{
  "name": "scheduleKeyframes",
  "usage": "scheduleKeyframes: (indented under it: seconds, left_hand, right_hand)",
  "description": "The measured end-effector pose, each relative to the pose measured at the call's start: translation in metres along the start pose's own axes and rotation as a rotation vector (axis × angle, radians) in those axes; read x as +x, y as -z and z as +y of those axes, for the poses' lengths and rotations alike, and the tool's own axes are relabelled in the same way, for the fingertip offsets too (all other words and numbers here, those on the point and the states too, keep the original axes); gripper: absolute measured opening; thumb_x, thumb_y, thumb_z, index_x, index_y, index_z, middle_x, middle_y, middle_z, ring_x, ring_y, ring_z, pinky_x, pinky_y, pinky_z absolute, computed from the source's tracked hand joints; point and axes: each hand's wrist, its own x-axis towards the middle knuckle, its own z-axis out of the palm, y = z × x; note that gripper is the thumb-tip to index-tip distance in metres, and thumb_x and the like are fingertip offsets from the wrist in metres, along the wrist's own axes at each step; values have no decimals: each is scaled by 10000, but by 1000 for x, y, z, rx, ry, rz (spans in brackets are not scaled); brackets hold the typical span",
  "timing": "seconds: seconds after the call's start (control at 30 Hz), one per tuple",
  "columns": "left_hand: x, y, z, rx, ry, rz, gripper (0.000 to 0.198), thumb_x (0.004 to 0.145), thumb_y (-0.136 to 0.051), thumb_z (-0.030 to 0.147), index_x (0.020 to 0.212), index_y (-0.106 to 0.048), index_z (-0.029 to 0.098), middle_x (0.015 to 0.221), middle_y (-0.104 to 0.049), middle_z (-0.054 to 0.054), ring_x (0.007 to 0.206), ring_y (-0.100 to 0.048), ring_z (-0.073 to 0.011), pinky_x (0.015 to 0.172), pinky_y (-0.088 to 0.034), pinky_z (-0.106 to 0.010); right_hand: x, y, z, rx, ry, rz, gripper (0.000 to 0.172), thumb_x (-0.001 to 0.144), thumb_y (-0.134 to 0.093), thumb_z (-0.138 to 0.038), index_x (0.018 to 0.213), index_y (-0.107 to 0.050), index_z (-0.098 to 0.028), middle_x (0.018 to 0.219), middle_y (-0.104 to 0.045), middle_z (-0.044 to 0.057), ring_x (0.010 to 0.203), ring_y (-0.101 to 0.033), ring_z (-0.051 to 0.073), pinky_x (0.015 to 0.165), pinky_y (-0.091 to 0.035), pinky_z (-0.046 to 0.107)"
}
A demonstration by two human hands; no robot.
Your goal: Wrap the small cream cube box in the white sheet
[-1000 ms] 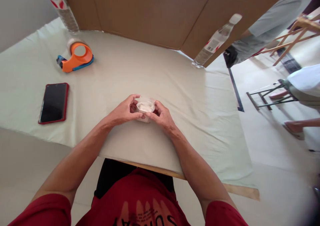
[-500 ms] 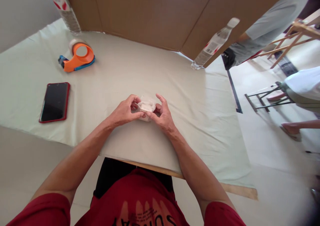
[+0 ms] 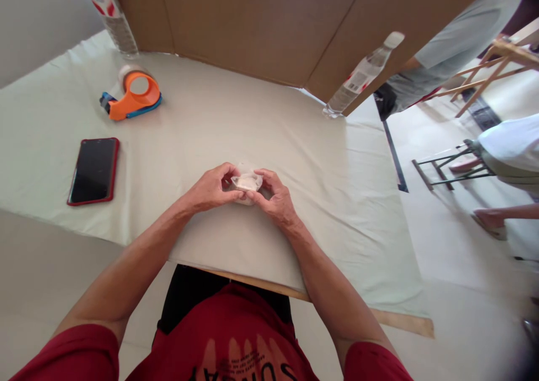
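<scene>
A small whitish packet (image 3: 246, 182), with thin translucent edges like a bag or wrapper, is held near the front of the table. What is inside it I cannot make out. From the left, my left hand (image 3: 214, 189) pinches its side, thumb at the near edge. My right hand (image 3: 274, 197) grips the opposite side, thumb in front and index finger along the top corner. Both thumb tips nearly meet at the packet's near edge. Its underside is partly hidden by the fingers.
An orange and blue tape dispenser (image 3: 135, 96) and a red-cased phone (image 3: 94, 170) lie at the left. Water bottles stand at the back left (image 3: 115, 24) and right (image 3: 357, 81) by a brown cardboard panel (image 3: 252, 27). People sit at the right, near a folding stool (image 3: 446, 168).
My right index finger, raised before, has come down onto the packet's top corner. The packet's upper edge is now drawn flatter and wider. My left hand stays nearly in place.
</scene>
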Motion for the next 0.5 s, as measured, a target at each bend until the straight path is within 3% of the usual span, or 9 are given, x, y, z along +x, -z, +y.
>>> scheduleKeyframes:
  seconds: [0.13, 0.27, 0.5]
  left_hand:
    - [-1, 0, 1, 23, 8, -1, 359, 709, -725, 420, 956, -575, 206, 932, -673, -20, 785, -617, -170, 730, -519, -309]
    - [-1, 0, 3, 8, 5, -10, 446, 717, -729, 443, 1066, -600, 197, 1057, -698, -52, 865, -650, -191, 801, -544, -331]
    - [-1, 0, 2, -15, 2, -39, 512, 744, -722, 446, 1174, -637, 182, 1118, -709, -78, 930, -663, -214, 848, -547, -347]
  right_hand:
    - [0, 2, -1, -10, -41, -26, 564, 822, -728, -490, 1292, -544, -238, 1084, -745, 76, 1001, -706, 233, 937, -537, 396]
    - [0, 3, -1, 22, -66, -31, 661, 806, -744, -501, 1349, -492, -219, 1138, -753, 109, 1049, -707, 248, 973, -533, 417]
    - [0, 3, -1, 39, -100, -48, 669, 801, -741, -555, 1336, -525, -216, 1172, -746, 125, 1084, -705, 273, 999, -522, 444]
